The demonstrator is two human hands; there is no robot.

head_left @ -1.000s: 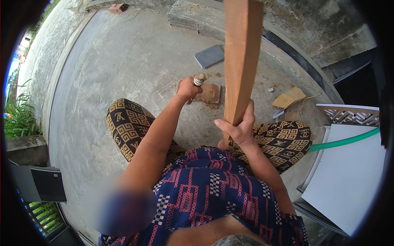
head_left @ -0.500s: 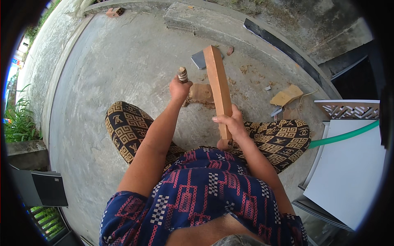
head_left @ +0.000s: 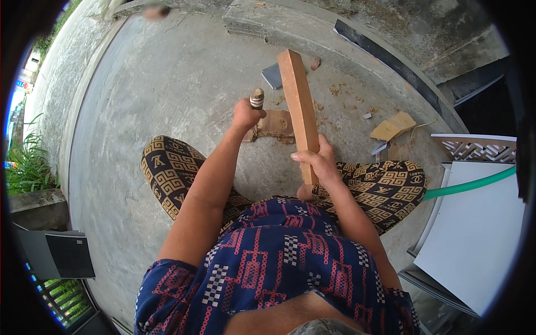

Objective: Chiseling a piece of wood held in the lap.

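Note:
My left hand (head_left: 249,115) is closed round the end of a tool with a wooden handle (head_left: 257,99), which has pale bands wrapped about it. The rest of that tool is mostly hidden below the fist. A long, squared wooden beam (head_left: 298,100) stands tilted away from me, its lower end near my foot (head_left: 304,193). My right hand (head_left: 321,161) grips this beam near its lower end, thumb across the near face. Between the hands, on the ground, lies a flat brown piece (head_left: 277,120), wood or cardboard; I cannot tell which.
Beyond the beam lie a dark grey slab (head_left: 272,77) and crumbs of brown debris (head_left: 338,89). A yellowish block (head_left: 393,126) rests to the right. Further right are a white panel (head_left: 474,223) and a green hose (head_left: 472,183). A concrete step (head_left: 290,28) runs along the back.
My left hand has shifted slightly right and away from me with the tool. The beam's far end sits a little higher in view; my right hand keeps its grip.

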